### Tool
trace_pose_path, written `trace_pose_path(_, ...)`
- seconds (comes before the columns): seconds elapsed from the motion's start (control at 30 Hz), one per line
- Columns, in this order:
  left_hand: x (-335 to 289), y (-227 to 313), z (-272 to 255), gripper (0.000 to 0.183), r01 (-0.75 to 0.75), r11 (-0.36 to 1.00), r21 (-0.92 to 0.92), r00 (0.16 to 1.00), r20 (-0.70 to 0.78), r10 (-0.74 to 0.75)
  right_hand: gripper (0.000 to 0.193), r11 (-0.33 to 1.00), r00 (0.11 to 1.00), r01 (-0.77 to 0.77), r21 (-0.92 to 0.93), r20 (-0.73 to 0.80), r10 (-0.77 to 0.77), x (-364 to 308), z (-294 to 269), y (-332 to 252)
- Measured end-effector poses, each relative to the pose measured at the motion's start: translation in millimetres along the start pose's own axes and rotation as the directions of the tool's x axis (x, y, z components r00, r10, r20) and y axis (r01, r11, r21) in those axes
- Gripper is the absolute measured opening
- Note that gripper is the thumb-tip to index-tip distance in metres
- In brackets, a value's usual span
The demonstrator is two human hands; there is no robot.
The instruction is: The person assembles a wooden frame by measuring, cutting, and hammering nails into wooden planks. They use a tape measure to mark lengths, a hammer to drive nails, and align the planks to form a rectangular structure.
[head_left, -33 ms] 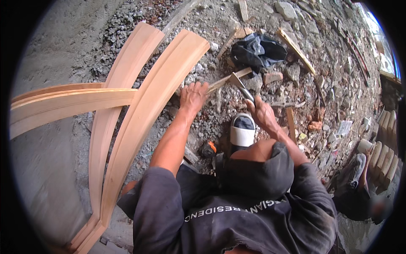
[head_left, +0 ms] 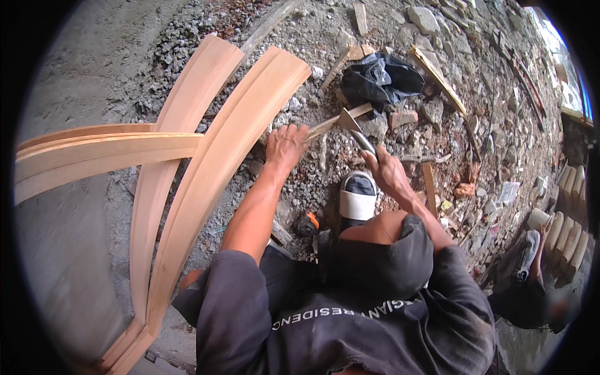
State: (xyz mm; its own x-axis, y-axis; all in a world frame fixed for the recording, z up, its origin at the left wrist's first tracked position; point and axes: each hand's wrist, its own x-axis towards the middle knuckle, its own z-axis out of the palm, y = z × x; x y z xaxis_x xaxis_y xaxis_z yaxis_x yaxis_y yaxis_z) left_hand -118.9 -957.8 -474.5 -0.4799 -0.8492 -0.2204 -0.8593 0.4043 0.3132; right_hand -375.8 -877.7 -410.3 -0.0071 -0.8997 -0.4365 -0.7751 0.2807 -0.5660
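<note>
My left hand point(head_left: 286, 150) is closed on the near-left end of a thin wooden strip point(head_left: 322, 129), which slants up to the right over the rubble. Its fingertips are partly hidden. My right hand point(head_left: 389, 170) grips the dark, shiny handle of a flared-blade hand tool point(head_left: 347, 121). That brown blade overlaps the strip just right of my left hand; whether the two touch I cannot tell. Left of my left hand lean long, curved, moulded wooden boards point(head_left: 228, 140), with another curved piece point(head_left: 106, 150) crossing them from the left.
A black plastic bag point(head_left: 382, 80) lies beyond the strip, near a brick piece point(head_left: 403, 118). Black-and-orange tape measure point(head_left: 307, 223) sits by my sandalled foot point(head_left: 358, 203). Stones and wood scraps point(head_left: 439, 81) cover the ground. Another person point(head_left: 528, 287) is at the far right, near stacked pale rolls point(head_left: 565, 240).
</note>
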Motion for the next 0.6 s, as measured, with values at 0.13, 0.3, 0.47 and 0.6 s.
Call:
trace_pose_path(0.13, -0.7, -4.3, 4.3, 0.029, 0.042, 0.999, -0.025, 0.999, -0.011, -0.042, 0.036, 0.987, 0.985, -0.056, 0.147, -0.156, 0.08, -14.0, 9.1, 6.9)
trace_pose_path(0.3, -10.2, -1.8, -18.2, 0.029, 0.051, 0.993, -0.106, 0.998, -0.033, -0.054, 0.037, 0.951, 0.905, -0.289, 0.107, -0.295, 0.308, -24.9, 10.8, 67.8)
trace_pose_path(0.47, -15.6, -9.8, -91.9, 0.031, -0.097, 0.988, -0.12, 0.995, 0.026, 0.101, 0.04, 0.943, 0.892, -0.315, -0.104, -0.371, 0.257, -25.0, -13.6, 87.4)
trace_pose_path(0.6, -15.0, -23.5, -183.6, 0.027, -0.251, 0.94, 0.23, 0.959, 0.193, 0.209, 0.047, 0.875, 0.833, 0.404, -0.266, -0.289, -0.472, 18.6, -52.8, -63.1)
